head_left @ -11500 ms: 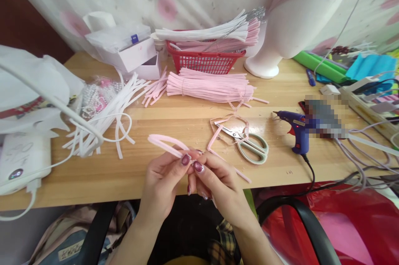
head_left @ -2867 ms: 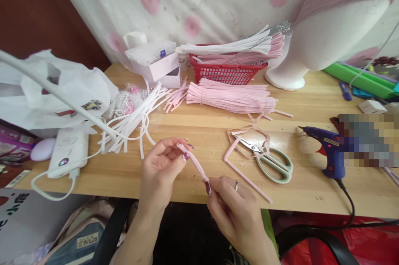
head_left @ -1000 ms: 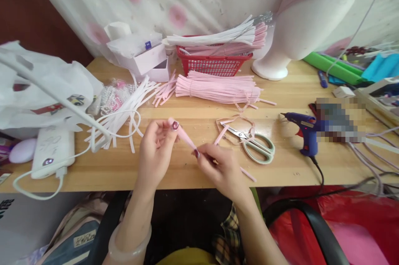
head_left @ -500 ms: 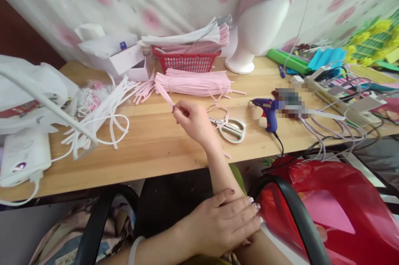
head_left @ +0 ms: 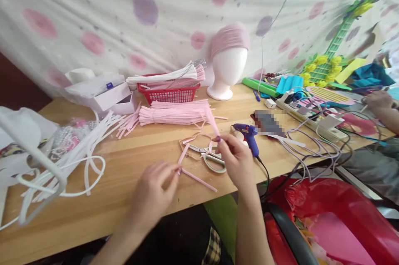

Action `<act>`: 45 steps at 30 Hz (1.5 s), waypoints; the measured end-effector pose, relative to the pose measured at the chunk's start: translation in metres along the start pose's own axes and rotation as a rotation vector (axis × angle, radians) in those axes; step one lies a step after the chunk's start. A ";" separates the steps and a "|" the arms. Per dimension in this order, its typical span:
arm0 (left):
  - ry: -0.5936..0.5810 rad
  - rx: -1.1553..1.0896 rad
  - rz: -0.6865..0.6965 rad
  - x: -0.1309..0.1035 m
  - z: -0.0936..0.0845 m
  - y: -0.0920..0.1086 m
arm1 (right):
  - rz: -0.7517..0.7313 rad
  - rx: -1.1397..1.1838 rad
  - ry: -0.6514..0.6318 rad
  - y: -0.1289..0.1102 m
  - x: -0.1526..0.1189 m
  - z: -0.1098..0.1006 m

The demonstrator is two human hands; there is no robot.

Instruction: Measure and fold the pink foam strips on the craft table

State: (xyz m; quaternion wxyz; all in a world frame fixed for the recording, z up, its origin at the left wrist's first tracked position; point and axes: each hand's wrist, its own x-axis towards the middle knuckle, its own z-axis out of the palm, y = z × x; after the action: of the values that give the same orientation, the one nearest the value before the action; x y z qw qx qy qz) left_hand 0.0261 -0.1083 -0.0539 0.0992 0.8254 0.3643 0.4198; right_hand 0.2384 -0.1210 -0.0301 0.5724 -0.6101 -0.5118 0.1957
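Near the table's front edge, my left hand [head_left: 154, 192] is closed in a pinch on a thin pink strip [head_left: 199, 180]. Another short pink piece [head_left: 183, 153] rises just above those fingertips. My right hand [head_left: 236, 157] pinches the lower end of a pale pink strip [head_left: 213, 123], which slants up to the tied bundle of pink strips [head_left: 174, 114]. Scissors [head_left: 215, 162] with light handles lie between the hands, partly behind my right fingers. A thin pink loop lies around their blades. The blue glue gun [head_left: 249, 135] rests just right of my right hand.
Behind the bundle stands a red basket [head_left: 170, 93] of white and pink strips, beside a white mannequin head [head_left: 230, 69]. White strips [head_left: 75, 152] and a white tube are at left. Cables and a power strip [head_left: 311, 119] lie right. Another person's hand [head_left: 378, 100] is far right.
My left hand has left my right forearm and moved up to the table, now pinching a pink strip. My right hand has shifted right with its strip. The view has tilted up.
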 end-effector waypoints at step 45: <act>0.380 -1.269 -0.572 0.090 -0.047 -0.006 | -0.103 0.442 -0.438 -0.047 0.021 0.060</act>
State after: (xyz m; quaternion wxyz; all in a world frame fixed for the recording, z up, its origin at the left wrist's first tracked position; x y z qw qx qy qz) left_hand 0.0212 -0.0489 0.0284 0.6003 0.3937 0.2630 0.6445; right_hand 0.1784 -0.0821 0.0036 0.5766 -0.3874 -0.5981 0.3997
